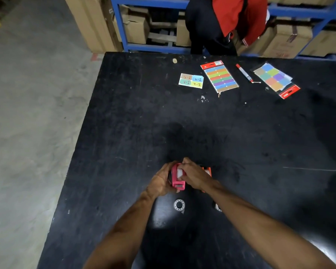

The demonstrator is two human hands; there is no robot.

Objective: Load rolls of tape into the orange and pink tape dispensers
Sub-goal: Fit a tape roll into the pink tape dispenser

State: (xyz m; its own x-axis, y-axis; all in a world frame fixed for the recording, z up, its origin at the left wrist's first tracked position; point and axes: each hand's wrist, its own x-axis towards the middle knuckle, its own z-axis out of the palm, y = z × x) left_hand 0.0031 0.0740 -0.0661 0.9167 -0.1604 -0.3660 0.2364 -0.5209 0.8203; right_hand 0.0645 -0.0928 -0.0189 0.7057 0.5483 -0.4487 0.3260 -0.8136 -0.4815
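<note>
The pink tape dispenser [177, 179] is held just above the black table [124, 123], near its front. My left hand [162, 182] grips its left side. My right hand [194, 176] is closed over its top, fingers on a whitish roll of tape [180, 173] seated inside it. The orange tape dispenser [207, 170] stands right behind my right hand, mostly hidden. A loose clear roll of tape [179, 205] lies flat on the table below the hands. Another roll [218, 207] peeks out from under my right forearm.
At the far side lie a small card of coloured labels [191, 80], two packs of coloured stickers [220, 76] [275, 79] and a red marker [244, 73]. A person in a red jacket [239, 18] stands beyond the table by blue shelving with cartons. The table's left edge drops to concrete floor.
</note>
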